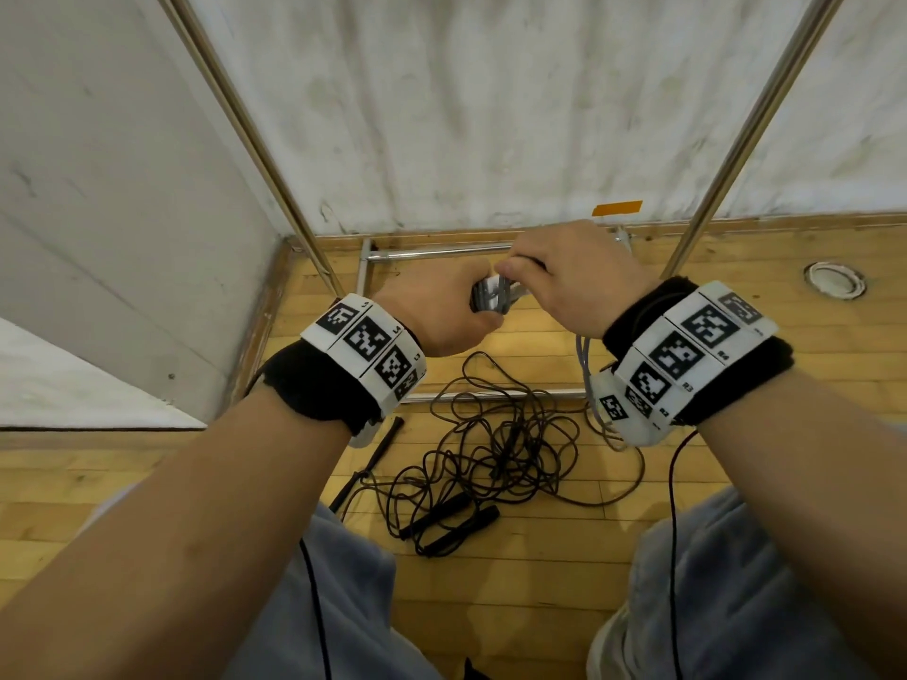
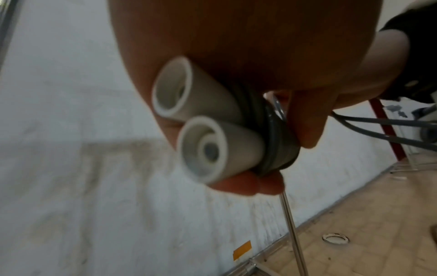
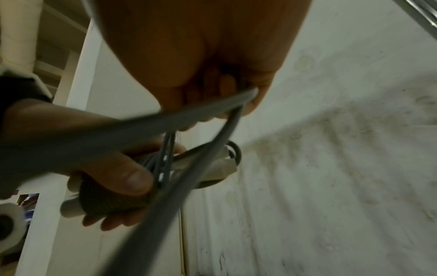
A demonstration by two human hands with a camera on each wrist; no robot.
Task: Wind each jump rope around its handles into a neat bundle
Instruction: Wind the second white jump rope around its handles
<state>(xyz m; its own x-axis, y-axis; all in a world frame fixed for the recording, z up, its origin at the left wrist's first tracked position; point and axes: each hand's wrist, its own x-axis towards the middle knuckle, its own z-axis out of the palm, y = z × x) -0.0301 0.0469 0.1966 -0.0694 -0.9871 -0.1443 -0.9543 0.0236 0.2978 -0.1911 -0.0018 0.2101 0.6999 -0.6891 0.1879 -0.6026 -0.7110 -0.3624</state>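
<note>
My left hand (image 1: 441, 311) grips two pale grey jump rope handles (image 2: 203, 119) held side by side, with grey cord (image 2: 274, 134) wound round them in several turns. My right hand (image 1: 564, 277) is just right of the bundle and pinches the loose grey cord (image 3: 179, 115), which loops off the handles (image 3: 220, 166) and runs taut past the wrist. The cord's free part (image 1: 589, 385) hangs down under my right wrist. On the floor below lies a tangled black jump rope (image 1: 495, 444) with its two black handles (image 1: 456, 522) side by side.
A chrome rack frame stands on the wooden floor, with upright poles (image 1: 255, 144) left and right (image 1: 736, 154) and low bars (image 1: 441, 250). A white wall is behind. A round metal floor fitting (image 1: 834, 279) lies at right. Another black handle (image 1: 373, 458) lies left of the tangle.
</note>
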